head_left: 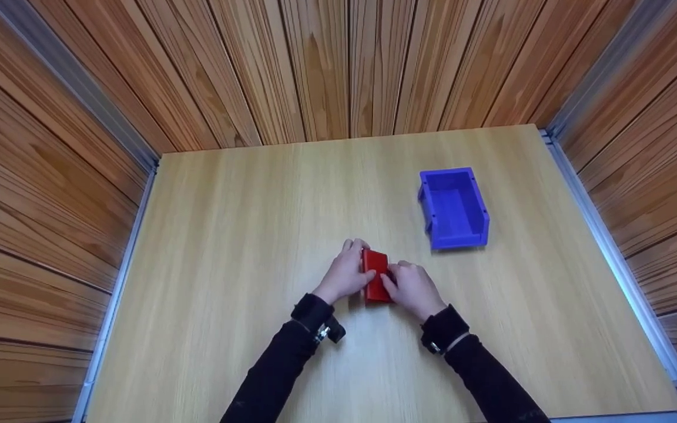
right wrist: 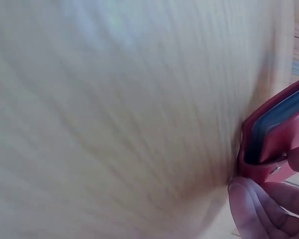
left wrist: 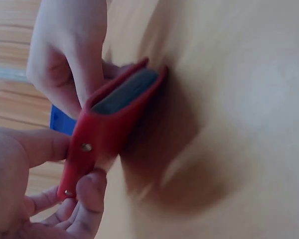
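Note:
Both hands hold a red card holder (head_left: 377,288) between them, close over the table. In the left wrist view, the thumb and fingers of my left hand (head_left: 345,274) pinch its strap side, where two metal snaps (left wrist: 86,147) show. Dark leaves (left wrist: 124,92) fill the gap between its red covers. My right hand (head_left: 416,289) grips the opposite side, thumb on the upper cover. From the right wrist view, its fingertips (right wrist: 243,199) lie along the red edge near another small metal snap (right wrist: 275,170).
A blue plastic bin (head_left: 456,211) stands on the wooden table (head_left: 244,235), beyond the hands and to the right. Wood-panelled walls (head_left: 327,70) rise at the back and both sides. Metal rails (head_left: 615,252) run along the table's side edges.

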Tool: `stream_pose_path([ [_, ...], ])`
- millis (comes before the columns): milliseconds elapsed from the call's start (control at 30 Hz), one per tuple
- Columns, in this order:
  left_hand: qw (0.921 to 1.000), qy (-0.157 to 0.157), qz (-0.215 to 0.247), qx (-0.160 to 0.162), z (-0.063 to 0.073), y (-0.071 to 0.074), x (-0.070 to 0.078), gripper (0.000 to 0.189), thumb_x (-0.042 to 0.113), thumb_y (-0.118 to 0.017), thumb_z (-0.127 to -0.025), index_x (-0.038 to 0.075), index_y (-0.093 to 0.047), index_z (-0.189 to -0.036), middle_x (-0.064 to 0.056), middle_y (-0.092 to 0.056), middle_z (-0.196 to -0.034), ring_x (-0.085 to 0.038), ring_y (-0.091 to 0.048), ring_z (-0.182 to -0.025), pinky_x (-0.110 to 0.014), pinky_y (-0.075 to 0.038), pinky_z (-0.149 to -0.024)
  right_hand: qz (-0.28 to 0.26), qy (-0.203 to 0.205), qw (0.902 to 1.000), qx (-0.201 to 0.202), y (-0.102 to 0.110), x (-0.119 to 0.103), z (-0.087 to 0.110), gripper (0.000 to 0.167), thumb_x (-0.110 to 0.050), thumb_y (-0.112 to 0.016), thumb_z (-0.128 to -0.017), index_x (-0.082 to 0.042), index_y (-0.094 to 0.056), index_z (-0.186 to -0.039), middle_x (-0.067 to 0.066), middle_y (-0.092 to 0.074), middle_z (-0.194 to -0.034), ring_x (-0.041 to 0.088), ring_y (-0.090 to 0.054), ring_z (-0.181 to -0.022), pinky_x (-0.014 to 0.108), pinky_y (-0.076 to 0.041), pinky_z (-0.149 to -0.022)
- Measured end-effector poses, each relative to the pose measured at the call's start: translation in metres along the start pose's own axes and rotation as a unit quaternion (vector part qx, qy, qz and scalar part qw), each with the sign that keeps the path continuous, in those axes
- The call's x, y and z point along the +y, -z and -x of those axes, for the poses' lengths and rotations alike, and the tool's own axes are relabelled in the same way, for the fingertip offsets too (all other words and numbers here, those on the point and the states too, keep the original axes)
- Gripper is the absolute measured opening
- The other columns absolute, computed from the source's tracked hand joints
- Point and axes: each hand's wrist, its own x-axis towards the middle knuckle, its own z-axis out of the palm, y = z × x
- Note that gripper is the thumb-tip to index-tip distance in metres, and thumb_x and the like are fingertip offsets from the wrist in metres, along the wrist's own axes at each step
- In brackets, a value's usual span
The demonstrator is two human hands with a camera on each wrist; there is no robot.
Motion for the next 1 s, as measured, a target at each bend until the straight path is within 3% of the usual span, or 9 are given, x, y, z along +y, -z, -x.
stream_pose_path([
  [167, 0.9995, -0.009, -0.016, 0.026, -0.002, -0.005, 0.012, 0.048, 0.011, -0.074, -0.092, 0.006, -0.052, -0.134, -0.013, -0.053, -0.127, -0.028, -0.066, -0.110, -0.036, -0.058, -0.089, -0.034, -0.003, 0.9994, 0.008, 0.002, 0.005, 0.001, 0.014, -0.013, -0.072, -0.095, -0.002, -0.073, -0.085, 0.007, -0.068, -0.073, 0.020, -0.061, -0.067, 0.041, -0.052, -0.064],
  [333, 0.9986, -0.015, -0.031, 0.041, -0.004, -0.010, 0.019, 0.048, 0.012, -0.076, -0.091, 0.007, -0.053, -0.133, -0.013, -0.053, -0.126, -0.031, -0.067, -0.108, -0.037, -0.059, -0.087, -0.050, -0.032, 0.9982, 0.007, 0.003, 0.007, 0.001, 0.013, -0.013, -0.070, -0.095, -0.001, -0.073, -0.092, 0.009, -0.072, -0.078, 0.022, -0.064, -0.069, 0.041, -0.053, -0.065],
  [467, 0.9981, -0.024, -0.035, 0.046, -0.005, -0.012, 0.024, 0.048, 0.012, -0.077, -0.090, 0.006, -0.054, -0.132, -0.013, -0.054, -0.124, -0.031, -0.068, -0.105, -0.037, -0.059, -0.085, -0.040, -0.052, 0.9978, 0.010, 0.005, 0.004, 0.002, 0.014, -0.013, -0.069, -0.095, -0.003, -0.066, -0.086, 0.007, -0.066, -0.071, 0.023, -0.060, -0.063, 0.040, -0.050, -0.059],
  [833, 0.9983, -0.030, -0.037, 0.034, -0.005, -0.015, 0.030, 0.050, 0.009, -0.076, -0.091, 0.007, -0.052, -0.135, -0.012, -0.052, -0.125, -0.030, -0.068, -0.107, -0.037, -0.059, -0.088, 0.008, -0.026, 0.9990, 0.036, 0.006, 0.003, 0.003, 0.023, -0.004, -0.063, -0.095, -0.002, -0.061, -0.072, 0.016, -0.065, -0.063, 0.037, -0.064, -0.058, 0.051, -0.049, -0.054],
  [1000, 0.9995, -0.005, -0.029, 0.015, -0.003, -0.015, 0.026, 0.049, 0.006, -0.074, -0.092, 0.009, -0.051, -0.135, -0.009, -0.052, -0.126, -0.028, -0.067, -0.111, -0.038, -0.059, -0.092, 0.025, -0.081, 0.9956, 0.041, 0.006, 0.017, 0.009, 0.024, 0.000, -0.062, -0.090, -0.001, -0.060, -0.066, 0.015, -0.064, -0.060, 0.038, -0.065, -0.059, 0.050, -0.050, -0.056],
])
